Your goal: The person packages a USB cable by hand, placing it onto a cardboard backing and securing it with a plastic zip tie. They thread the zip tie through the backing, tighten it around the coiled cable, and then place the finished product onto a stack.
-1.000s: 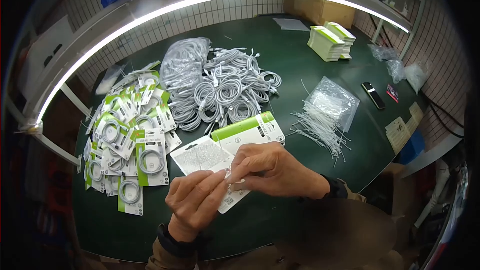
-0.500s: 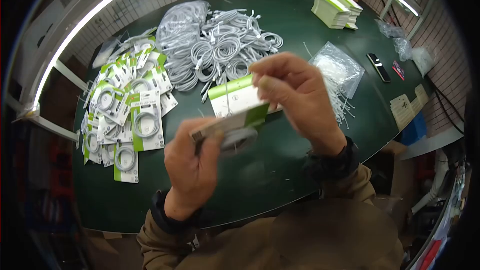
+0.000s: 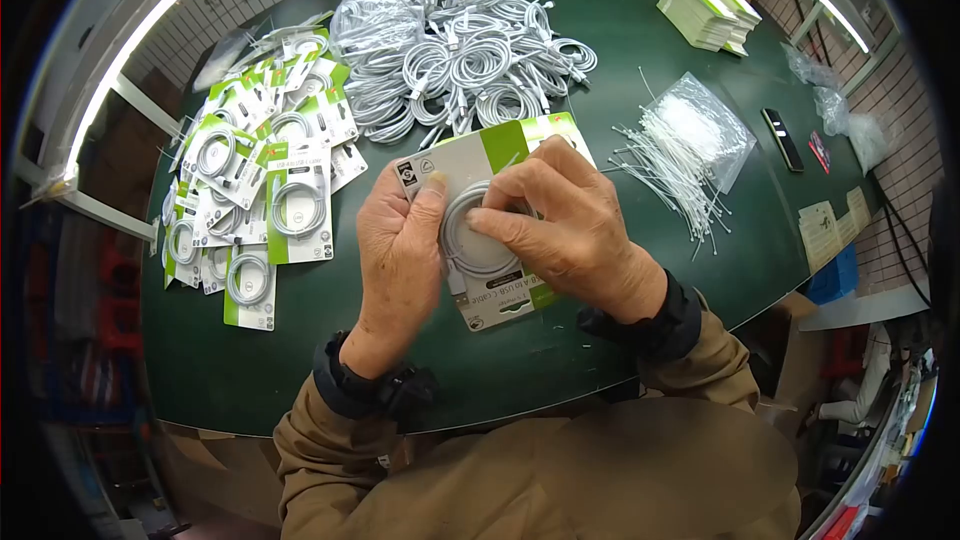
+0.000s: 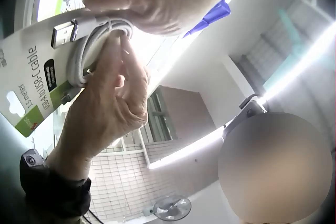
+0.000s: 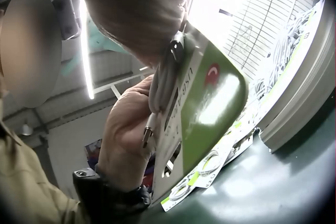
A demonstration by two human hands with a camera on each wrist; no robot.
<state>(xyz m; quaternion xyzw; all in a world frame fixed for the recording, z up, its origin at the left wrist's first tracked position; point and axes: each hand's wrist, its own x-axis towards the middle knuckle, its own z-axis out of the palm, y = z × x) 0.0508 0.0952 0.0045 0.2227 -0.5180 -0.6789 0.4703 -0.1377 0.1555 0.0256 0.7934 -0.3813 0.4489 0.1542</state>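
In the head view my left hand (image 3: 395, 260) holds a white and green USB-A to USB-C cable card (image 3: 462, 155) by its edge, thumb on the front. A coiled grey USB cable (image 3: 484, 269) lies against the card's face, its USB-A plug (image 3: 458, 285) toward the lower left. My right hand (image 3: 575, 230) has thumb and fingertips pinched together at the coil, as the left wrist view also shows with the right hand (image 4: 102, 95) bent over the cable loops (image 4: 79, 61). The card is tilted above the table, its printing upside down in the head view.
Finished-looking cable cards (image 3: 295, 200) are heaped at the left. Loose grey cables (image 3: 470, 65) pile up at the back. White cable ties (image 3: 670, 155) spread beside a plastic bag (image 3: 735, 145). Card stacks (image 3: 700, 15) stand at the back right, near a phone (image 3: 782, 140).
The card has been lifted off the table and turned so its cable side faces up. My right hand, away from the cable half a second ago, has come down onto the coil.
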